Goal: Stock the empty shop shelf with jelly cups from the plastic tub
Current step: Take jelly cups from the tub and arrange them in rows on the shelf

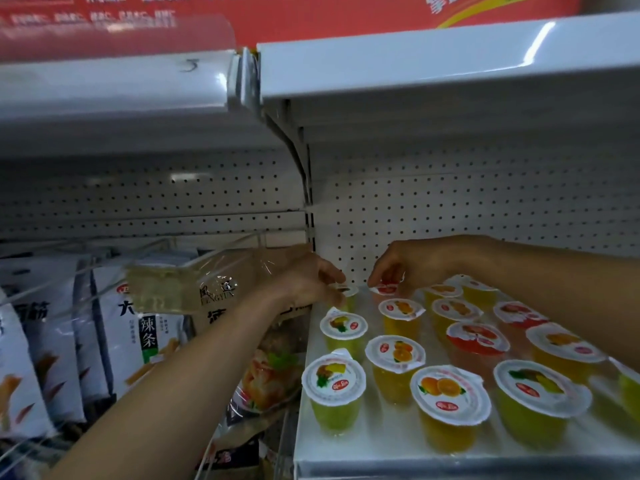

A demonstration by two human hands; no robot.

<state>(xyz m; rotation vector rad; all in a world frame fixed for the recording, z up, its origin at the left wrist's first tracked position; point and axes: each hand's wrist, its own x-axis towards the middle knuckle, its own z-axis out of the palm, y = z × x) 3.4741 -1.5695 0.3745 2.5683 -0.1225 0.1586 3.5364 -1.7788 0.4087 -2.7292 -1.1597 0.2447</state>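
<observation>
The white shelf (pixel 374 441) on the right carries the jelly cups (pixel 450 400), all upright with their foil lids on top. They stand in four rough lines running from the front edge towards the back. The left line has three cups and the other three have four each, so fifteen can be counted. The one at the far right edge (pixel 630 382) is cut off by the picture. Three lids are red and the rest show orange or pineapple fruit over yellow or green jelly.

The left hand (pixel 311 282) reaches in from the lower left, and its thumb and fingers are curled round the back-left cup (pixel 347 292), which stands at the rear of the left line. The right hand (pixel 412 265) comes in from the right. Its fingertips are bent down and pinch the rim of the red-lidded cup (pixel 386 289) just beside it, at the rear of the second line. The two hands are near each other but apart. The right forearm lies over the back right corner and hides part of the shelf there.

Behind the cups is a white pegboard wall (pixel 450 202), and an upper shelf (pixel 450 64) hangs over them, with a red banner (pixel 311 15) above. In the next bay to the left, snack bags (pixel 131 327) stand packed together, and a clear packet (pixel 214 292) is just behind the left forearm.
</observation>
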